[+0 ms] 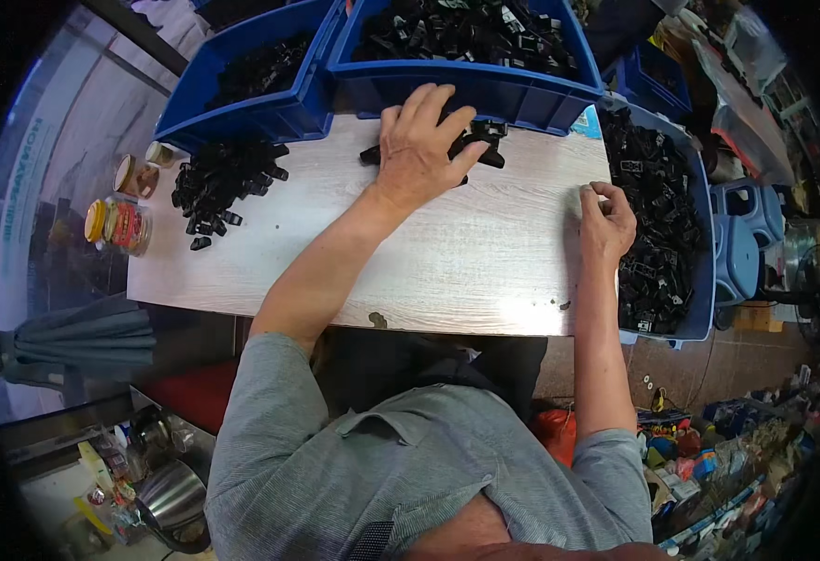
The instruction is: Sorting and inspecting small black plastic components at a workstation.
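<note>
My left hand [421, 148] lies palm down, fingers spread, over a small cluster of black plastic parts [481, 140] at the far edge of the pale wooden table [447, 252]. My right hand [604, 221] rests at the table's right edge with its fingers curled, against the rim of a blue bin [700, 280] full of black plastic parts [658, 215]. Whether it pinches a part is hidden. A loose heap of black parts [225, 182] lies at the table's left.
Two blue bins [270, 117] [485, 89] of black parts stand along the table's far edge. Glass jars with lids [120, 222] sit at the left corner. A blue stool [742, 234] stands to the right. A kettle [174, 500] and clutter lie on the floor.
</note>
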Tool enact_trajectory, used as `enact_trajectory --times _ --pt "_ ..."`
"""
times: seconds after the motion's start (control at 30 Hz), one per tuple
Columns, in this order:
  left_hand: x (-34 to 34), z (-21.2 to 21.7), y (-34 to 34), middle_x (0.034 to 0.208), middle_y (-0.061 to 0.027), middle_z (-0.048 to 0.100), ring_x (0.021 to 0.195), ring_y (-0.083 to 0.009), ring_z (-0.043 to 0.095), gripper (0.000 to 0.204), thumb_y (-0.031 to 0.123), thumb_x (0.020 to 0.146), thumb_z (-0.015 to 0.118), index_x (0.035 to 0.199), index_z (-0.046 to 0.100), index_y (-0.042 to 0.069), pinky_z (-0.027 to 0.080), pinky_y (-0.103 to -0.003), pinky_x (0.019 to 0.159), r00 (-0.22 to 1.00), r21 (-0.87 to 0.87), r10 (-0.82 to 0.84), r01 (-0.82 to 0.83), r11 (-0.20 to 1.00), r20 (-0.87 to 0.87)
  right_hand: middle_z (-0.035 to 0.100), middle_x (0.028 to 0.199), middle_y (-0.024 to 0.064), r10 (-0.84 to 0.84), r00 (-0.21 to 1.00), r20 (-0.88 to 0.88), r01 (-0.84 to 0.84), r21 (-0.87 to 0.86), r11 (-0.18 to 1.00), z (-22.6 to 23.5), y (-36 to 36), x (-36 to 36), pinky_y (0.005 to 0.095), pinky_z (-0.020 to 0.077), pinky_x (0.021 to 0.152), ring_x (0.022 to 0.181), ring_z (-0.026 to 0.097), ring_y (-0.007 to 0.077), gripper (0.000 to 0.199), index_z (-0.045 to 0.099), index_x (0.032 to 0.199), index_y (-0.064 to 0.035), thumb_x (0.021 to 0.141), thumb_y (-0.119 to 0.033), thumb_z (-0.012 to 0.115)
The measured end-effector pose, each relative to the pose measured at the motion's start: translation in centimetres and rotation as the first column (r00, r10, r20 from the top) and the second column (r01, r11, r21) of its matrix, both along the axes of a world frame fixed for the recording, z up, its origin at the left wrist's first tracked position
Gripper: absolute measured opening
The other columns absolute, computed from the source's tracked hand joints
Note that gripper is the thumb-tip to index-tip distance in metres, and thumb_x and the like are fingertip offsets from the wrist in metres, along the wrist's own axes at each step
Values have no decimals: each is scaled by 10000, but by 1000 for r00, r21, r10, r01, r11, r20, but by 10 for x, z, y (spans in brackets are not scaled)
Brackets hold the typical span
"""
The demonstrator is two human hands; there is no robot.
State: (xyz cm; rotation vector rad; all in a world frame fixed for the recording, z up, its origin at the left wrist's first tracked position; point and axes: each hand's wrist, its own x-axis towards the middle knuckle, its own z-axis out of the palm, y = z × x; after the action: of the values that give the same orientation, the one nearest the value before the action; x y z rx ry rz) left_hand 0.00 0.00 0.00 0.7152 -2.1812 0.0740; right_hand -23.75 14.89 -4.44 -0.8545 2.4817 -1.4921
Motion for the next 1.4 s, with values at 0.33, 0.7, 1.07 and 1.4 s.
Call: enact_trajectory --times 0.33,0.7,1.07,1.4 --pt "2 11 -9 1088 -124 733 1036 -308 688 311 -49 806 607 1081 714 49 506 -413 849 982 -17 -68 66 998 -179 663 653 0 -15 997 76 17 -26 1000 12 -1 6 283 478 639 600 589 103 239 776 954 -126 795 -305 782" --pt "-72 78 -73 1450 -183 531 1372 -423 435 688 489 809 757 1434 566 273 391 -577 1100 997 -115 60 -66 991 -49 649 710 -23 -3 1000 -1 3 -16 1000 10 1 8 258 463 646 647 562 83 225 769 964 -134 809 -293 801" --pt "-109 83 -124 1368 -153 597 1173 -388 641 665 445 816 658 1463 533 354 535 -512 991 851 124 125 -216 968 511 596 672 -52 19 1000 0 -19 -79 997 -2 -1 0 233 412 598 619 504 49 180 752 952 -99 831 -225 794" --pt "-105 88 -128 1218 -141 688 1132 -366 670 530 363 793 689 1322 659 348 556 -511 945 893 255 88 -219 942 441 641 696 12 50 999 -16 -51 -65 997 -11 2 -8 292 448 588 619 547 99 220 751 1005 -97 848 -247 785"
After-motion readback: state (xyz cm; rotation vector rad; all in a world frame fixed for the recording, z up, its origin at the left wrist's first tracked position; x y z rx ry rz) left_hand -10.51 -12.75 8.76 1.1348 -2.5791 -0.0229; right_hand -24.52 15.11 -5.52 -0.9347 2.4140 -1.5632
